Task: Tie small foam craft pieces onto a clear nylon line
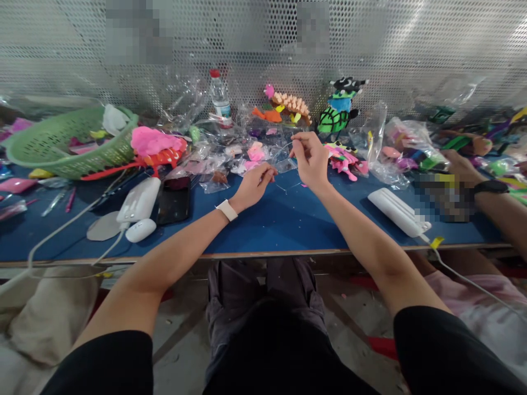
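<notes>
Over the middle of the blue table, my right hand (312, 159) is raised with thumb and fingertips pinched on a thin, pale wire (283, 147), which curves down to the left. Lower and to the left, my left hand (254, 185) is closed, its fingertips pressed together near the wire's lower part; whatever it pinches is too small to make out. Behind the hands lie pink clay lumps (256, 152) on clear plastic wrappers. A pink clay piece (345, 160) lies just right of my right hand.
A green basket (74, 164), red-and-pink clay figure (158, 147), phone (174, 200) and white power strip (140, 200) are at left. Behind stand a water bottle (221, 101) and clay animals (335, 118). Another white power strip (393, 208) and a co-worker's hand (463, 167) are at right.
</notes>
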Tool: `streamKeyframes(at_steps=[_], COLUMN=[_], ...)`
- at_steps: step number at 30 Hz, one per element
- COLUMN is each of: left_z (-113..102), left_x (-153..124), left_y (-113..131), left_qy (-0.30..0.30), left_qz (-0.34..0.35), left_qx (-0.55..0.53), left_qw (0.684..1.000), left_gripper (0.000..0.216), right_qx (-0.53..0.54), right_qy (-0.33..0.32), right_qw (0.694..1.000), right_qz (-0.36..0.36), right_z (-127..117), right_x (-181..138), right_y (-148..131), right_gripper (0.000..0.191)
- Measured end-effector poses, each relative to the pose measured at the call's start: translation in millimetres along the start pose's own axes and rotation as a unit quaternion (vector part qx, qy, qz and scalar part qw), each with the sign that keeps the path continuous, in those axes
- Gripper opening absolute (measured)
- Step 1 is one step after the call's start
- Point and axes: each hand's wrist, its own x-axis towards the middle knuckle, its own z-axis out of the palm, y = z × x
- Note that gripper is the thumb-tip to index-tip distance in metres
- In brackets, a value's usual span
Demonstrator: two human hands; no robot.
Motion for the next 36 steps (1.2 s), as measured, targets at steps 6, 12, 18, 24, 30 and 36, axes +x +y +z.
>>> streamKeyframes(at_steps=[6,12,18,24,30,36], left_z=[-1,1,-4,-6,-6,-7], left_x=[1,4,5,5,4,5], left_y=[1,-13,-19,-25,-28,-33], left_qy=[0.028,-0.060,-0.120,-0.132,-0.165,-0.166], left_qz=[-0.020,-0.035,-0.014,0.006,0.007,0.015], left_qx=[-0.014,0.063,0.110,0.138,0.182,0.171], left_qw=[0.999,0.996,0.987,0.982,0.969,0.971], left_gripper=[0.018,0.021,0.033,0.031,0.031,0.031], right_qx=[0.006,0.052,0.052,0.034,-0.035,-0.056], right_qy=[0.016,0.083,0.069,0.060,0.038,-0.012], right_qw=[0.999,0.995,0.996,0.998,0.998,0.997], right_qz=[-0.033,-0.017,0.012,-0.010,-0.041,-0.058], right_z=[0,-3,-8,-20,-25,-26], right_x=[12,33,37,50,54,50], right_y=[18,40,37,53,60,54], right_gripper=[0.025,0.033,0.038,0.042,0.045,0.043])
